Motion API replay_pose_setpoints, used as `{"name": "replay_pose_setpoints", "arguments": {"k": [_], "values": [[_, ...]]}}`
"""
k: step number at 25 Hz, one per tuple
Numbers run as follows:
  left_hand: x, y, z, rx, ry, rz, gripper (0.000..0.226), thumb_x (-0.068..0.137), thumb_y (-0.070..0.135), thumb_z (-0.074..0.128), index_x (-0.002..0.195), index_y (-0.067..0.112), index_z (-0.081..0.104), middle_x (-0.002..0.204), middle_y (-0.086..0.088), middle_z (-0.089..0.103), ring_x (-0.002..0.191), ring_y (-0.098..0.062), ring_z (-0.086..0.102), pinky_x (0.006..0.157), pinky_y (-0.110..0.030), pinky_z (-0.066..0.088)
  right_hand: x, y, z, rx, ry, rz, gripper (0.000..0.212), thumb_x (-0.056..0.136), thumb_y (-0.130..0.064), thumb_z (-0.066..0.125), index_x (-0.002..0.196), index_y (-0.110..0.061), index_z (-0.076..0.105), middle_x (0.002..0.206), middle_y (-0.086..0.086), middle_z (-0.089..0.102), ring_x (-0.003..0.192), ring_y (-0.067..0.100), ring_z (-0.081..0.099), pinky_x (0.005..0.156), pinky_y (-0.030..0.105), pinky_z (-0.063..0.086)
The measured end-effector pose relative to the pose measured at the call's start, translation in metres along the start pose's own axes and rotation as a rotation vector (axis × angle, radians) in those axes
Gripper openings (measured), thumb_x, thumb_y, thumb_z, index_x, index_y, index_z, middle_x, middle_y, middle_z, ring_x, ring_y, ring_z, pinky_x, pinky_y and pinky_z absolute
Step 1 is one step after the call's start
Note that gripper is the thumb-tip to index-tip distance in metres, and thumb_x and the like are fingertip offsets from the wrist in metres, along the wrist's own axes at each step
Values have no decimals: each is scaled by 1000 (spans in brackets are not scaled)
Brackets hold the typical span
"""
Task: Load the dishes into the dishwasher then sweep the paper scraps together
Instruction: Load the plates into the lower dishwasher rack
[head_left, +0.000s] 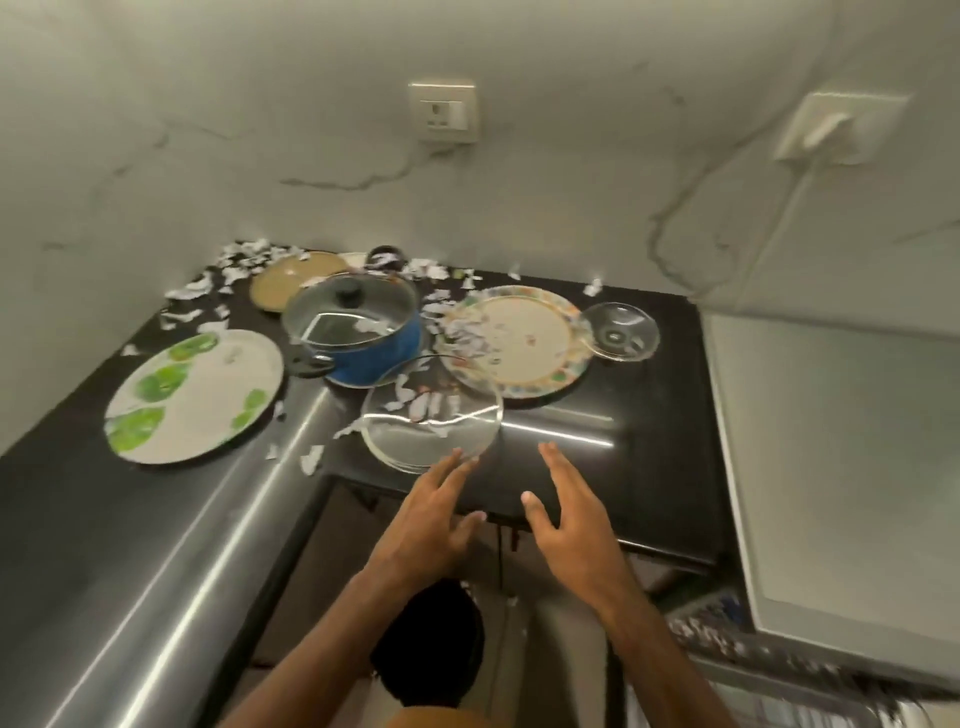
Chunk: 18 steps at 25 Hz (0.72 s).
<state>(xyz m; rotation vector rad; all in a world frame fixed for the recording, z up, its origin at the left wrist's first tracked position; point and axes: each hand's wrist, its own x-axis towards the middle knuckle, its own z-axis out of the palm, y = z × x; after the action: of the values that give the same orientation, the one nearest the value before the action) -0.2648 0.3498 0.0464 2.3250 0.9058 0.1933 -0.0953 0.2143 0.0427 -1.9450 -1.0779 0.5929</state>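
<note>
Glass bowl (431, 423) sits at the front of the black counter (597, 415), with paper scraps (310, 460) around it. Your left hand (436, 514) reaches its near rim with straight fingers. Your right hand (566, 514) is spread beside, apart, holding nothing. A blue pot (374, 358) stands behind.

Partly hidden behind blue pot (374, 353): brown plate (283, 283). Farther back, small dark vessel (385, 254), only its rim visible, kind not determinable. Smeared by motion: paper scraps (467, 338) on patterned plate (530, 338); grey panel (831, 467) at right, also cut by right edge; wire rack (727, 639) below it, contents unreadable. Cut off at bottom edge: both forearms. Under left forearm, dark round object (426, 649), unidentifiable. Fingertips of left hand (431, 519) overlapping rim of glass bowl (431, 431); cannot resolve contact.
</note>
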Motion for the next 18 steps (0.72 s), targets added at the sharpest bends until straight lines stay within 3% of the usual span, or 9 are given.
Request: {"name": "replay_pose_setpoints", "arguments": {"k": [2, 4, 6, 9, 13, 18], "values": [[-16, -33, -21, -19, 60, -63, 73, 97, 41, 68, 160, 34, 32, 168, 10, 24, 152, -6, 22, 121, -18, 18, 12, -16, 31, 21, -56, 8, 68, 104, -34, 63, 164, -31, 31, 164, -22, 29, 153, -5, 23, 122, 14, 19], [-37, -73, -44, -59, 111, -148, 69, 97, 39, 69, 158, 32, 38, 163, 11, 32, 147, -3, 31, 115, -10, 19, 27, -34, 71, 72, -115, 51, 66, 104, -32, 65, 163, -31, 35, 160, -21, 35, 149, -2, 30, 121, 18, 26], [-49, -86, -50, -98, 123, -165, 65, 97, 38, 69, 155, 31, 43, 159, 12, 39, 144, -4, 40, 118, -17, 30, 33, -34, 82, 176, -68, 167, 61, 103, -28, 66, 159, -29, 43, 159, -13, 45, 141, 4, 46, 112, 20, 41], [-52, -103, -58, -174, 130, -173, 60, 97, 37, 69, 152, 32, 48, 152, 14, 47, 136, -3, 49, 114, -32, 45, 57, -33, 85, 279, 64, 345, 48, 102, -21, 67, 149, -20, 55, 144, -3, 61, 118, 6, 63, 86, 6, 47], [-27, -96, -54, -303, 211, -261, 58, 96, 35, 71, 149, 36, 48, 134, 18, 53, 116, 0, 59, 95, -23, 56, 94, -17, 57, 358, 200, 532, 30, 100, -28, 69, 130, -26, 64, 122, -2, 71, 106, 13, 70, 100, 34, 55], [20, -77, -61, -316, 248, -256, 48, 96, 36, 70, 141, 39, 54, 110, 18, 59, 91, -1, 65, 82, -29, 61, 157, 15, 36, 537, 254, 727, 29, 99, -27, 71, 123, -9, 68, 104, 6, 74, 98, 18, 74, 101, 42, 59]]}}
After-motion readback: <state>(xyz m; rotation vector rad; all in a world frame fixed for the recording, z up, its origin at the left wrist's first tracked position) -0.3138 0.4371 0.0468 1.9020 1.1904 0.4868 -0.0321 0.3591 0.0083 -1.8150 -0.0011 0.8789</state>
